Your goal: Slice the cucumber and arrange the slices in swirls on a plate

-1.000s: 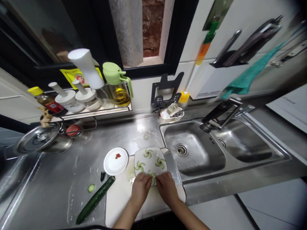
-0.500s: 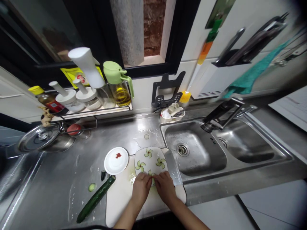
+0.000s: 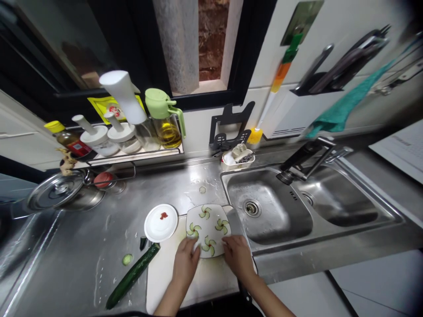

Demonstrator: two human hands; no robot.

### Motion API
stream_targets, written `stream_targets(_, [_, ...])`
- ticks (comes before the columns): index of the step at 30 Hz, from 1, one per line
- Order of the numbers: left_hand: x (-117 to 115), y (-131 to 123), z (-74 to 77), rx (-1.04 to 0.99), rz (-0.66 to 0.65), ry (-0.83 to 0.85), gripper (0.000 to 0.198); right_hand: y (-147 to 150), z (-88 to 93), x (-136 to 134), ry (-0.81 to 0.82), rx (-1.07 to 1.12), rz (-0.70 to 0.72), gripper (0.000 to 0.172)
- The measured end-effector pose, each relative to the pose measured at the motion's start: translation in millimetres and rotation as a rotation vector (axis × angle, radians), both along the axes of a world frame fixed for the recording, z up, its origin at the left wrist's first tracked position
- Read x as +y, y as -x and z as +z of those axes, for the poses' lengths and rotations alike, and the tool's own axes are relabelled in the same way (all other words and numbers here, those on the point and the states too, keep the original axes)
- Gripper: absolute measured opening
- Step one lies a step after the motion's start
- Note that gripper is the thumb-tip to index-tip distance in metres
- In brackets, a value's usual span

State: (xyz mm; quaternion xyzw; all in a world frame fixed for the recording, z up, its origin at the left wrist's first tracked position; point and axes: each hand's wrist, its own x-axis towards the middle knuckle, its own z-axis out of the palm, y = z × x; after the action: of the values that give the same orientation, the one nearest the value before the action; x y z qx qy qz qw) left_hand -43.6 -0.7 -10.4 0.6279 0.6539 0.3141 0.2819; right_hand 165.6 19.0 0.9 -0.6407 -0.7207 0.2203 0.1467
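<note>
A white squarish plate (image 3: 213, 232) bears several pinwheels of cucumber slices, the lowest cucumber pinwheel (image 3: 209, 246) having a red dot at its middle. My left hand (image 3: 185, 259) is at the plate's lower left corner, thumb and fingers apart. At the right edge is my right hand (image 3: 238, 255), its fingers loosely bent and holding nothing I can see. Both hands are close to the rim; whether they press on it is unclear. Beneath the plate lies a white cutting board (image 3: 161, 281). Left of the board rests a cut cucumber (image 3: 132, 277).
A small white plate (image 3: 155, 229) holds red bits. Near the cucumber are a cucumber end (image 3: 142, 243) and a round slice (image 3: 127, 259). A double sink (image 3: 267, 202) with a black faucet (image 3: 299, 163) is to the right. An oil pot (image 3: 167, 123) and jars line a shelf.
My hands have parted from the lowest pinwheel, the left going left and the right going right. That pinwheel is now uncovered. The view has shifted slightly.
</note>
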Motion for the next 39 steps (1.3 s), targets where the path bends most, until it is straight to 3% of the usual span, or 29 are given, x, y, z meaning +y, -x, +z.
stream_targets(4, [-4, 15, 1.2, -0.081, 0.228, 0.143, 0.045, -12, -0.2, 4, 0.051, -0.065, -0.148, 0.032])
stream_targets(7, [-5, 17, -5.0, -0.188, 0.314, 0.271, 0.053, -10, 0.4, 9, 0.167, -0.105, -0.238, 0.037])
stream_targets(15, [2, 3, -17.3, -0.368, 0.348, 0.452, 0.038, -5, 1.1, 20, 0.295, -0.049, -0.284, 0.032])
stream_targets(23, [1, -4, -24.5, -0.576, 0.372, 0.490, 0.037, -9, -5.8, 25, 0.247, 0.039, -0.330, 0.024])
stream_targets(31, [5, -6, -2.2, -0.644, 0.387, 0.425, 0.045, -13, -1.7, 27, 0.138, 0.203, -0.339, 0.020])
stream_targets(39, [1, 4, 26.2, -0.704, 0.399, 0.418, 0.052, -15, 16.2, 31, 0.174, 0.461, -0.328, 0.025])
